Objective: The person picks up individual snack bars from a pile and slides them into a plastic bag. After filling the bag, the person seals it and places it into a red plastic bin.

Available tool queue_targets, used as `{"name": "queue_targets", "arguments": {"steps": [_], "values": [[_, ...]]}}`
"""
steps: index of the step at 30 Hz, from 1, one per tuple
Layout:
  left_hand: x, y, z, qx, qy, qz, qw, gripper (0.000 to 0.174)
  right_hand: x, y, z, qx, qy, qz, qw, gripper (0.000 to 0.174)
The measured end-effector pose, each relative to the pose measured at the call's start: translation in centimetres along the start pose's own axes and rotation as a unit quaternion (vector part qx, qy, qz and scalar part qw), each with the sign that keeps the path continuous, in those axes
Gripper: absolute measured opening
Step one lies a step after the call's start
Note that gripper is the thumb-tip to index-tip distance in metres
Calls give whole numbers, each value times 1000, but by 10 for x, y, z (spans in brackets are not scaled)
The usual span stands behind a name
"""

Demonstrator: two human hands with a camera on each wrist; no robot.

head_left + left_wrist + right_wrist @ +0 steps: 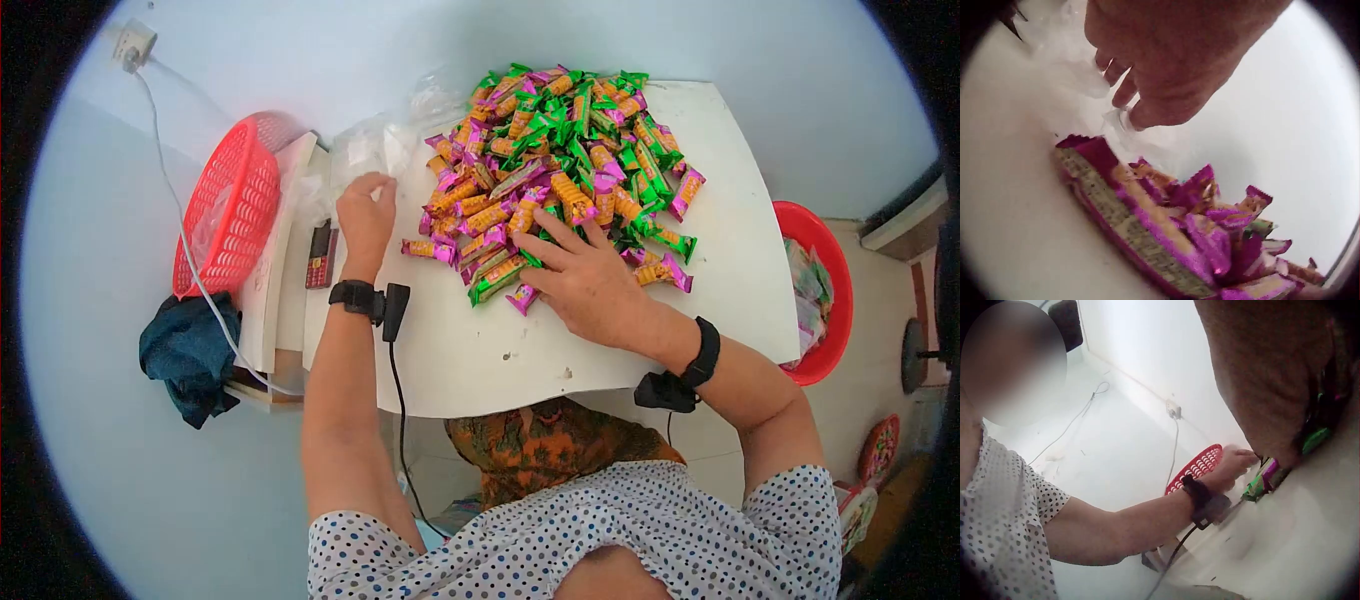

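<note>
A big heap of small wrapped snacks [575, 190], in purple-and-orange and green packets, covers the back of the white table [450, 370]. My right hand [590, 290] lies on the near side of the heap, fingers spread over the packets. Left of the heap, my left hand [366, 222] has thumb and fingertips brought together. In the left wrist view, this left hand [1166, 62] pinches the edge of a clear plastic bag [1119, 119]. More thin clear bags [380, 150] lie just beyond it. Purple packets [1204, 244] spread below the hand there.
A red plastic basket [235, 210] stands at the left, with a red-and-black phone [321, 255] near it. Dark cloth [190, 350] hangs below the basket. A white cable [165, 170] runs down from the wall socket. At the right stands a red tub [840, 300] holding packets.
</note>
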State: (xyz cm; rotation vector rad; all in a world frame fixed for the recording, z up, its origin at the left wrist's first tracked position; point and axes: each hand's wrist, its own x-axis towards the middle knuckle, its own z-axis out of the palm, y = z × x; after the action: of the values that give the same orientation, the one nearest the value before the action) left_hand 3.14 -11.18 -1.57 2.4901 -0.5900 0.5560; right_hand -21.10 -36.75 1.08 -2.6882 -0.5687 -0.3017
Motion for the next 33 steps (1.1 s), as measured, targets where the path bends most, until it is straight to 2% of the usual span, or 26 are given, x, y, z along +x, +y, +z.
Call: {"name": "queue_targets", "arguments": {"steps": [2,3,5,6,7,8,10,12,13,16,17,20,21,24,27,30,33], "values": [[8,18,-21,-20,71,29,997,16,-1,0,0,8,6,-1,1000,27],[10,28,-33,-49,75,5,996,18,-1,-1,-1,12,10,-1,1000,28],[11,42,-58,-193,42,-91,976,20,0,-3,-4,41,27,-5,999,32],[9,48,-70,-265,27,-137,954,21,0,-4,-7,54,35,-8,998,34],[3,58,-86,-345,8,-134,929,23,1,-5,-11,79,42,-12,996,35],[-7,69,-100,-437,-9,-171,883,23,1,-7,-13,105,50,-17,993,37],[-35,100,-126,-605,-38,-237,759,23,1,-10,-16,188,68,-32,979,40],[-68,102,-135,-634,-60,-247,731,29,1,-11,-18,299,86,-48,949,43],[-85,103,-138,-649,-70,-251,715,33,0,-15,-26,309,69,-29,948,43],[-127,113,-148,-694,-81,-252,669,31,0,-32,-62,473,-12,37,880,39],[-137,118,-150,-697,-73,-253,667,30,0,-36,-68,496,-17,36,867,37],[-165,125,-147,-720,-63,-242,647,28,5,-52,-90,615,-84,111,776,43],[-172,129,-143,-725,-56,-237,644,27,10,-53,-87,602,-84,118,786,51],[-188,138,-129,-702,-33,-248,667,27,33,-66,-75,592,-91,122,791,43],[-199,150,-128,-630,-36,-271,727,29,56,-83,-60,579,-86,132,800,32],[-212,145,-136,-591,-42,-258,763,36,68,-88,-52,569,-79,97,813,21],[-220,139,-149,-677,-49,-284,677,46,71,-82,-33,633,-95,67,765,17]]}}
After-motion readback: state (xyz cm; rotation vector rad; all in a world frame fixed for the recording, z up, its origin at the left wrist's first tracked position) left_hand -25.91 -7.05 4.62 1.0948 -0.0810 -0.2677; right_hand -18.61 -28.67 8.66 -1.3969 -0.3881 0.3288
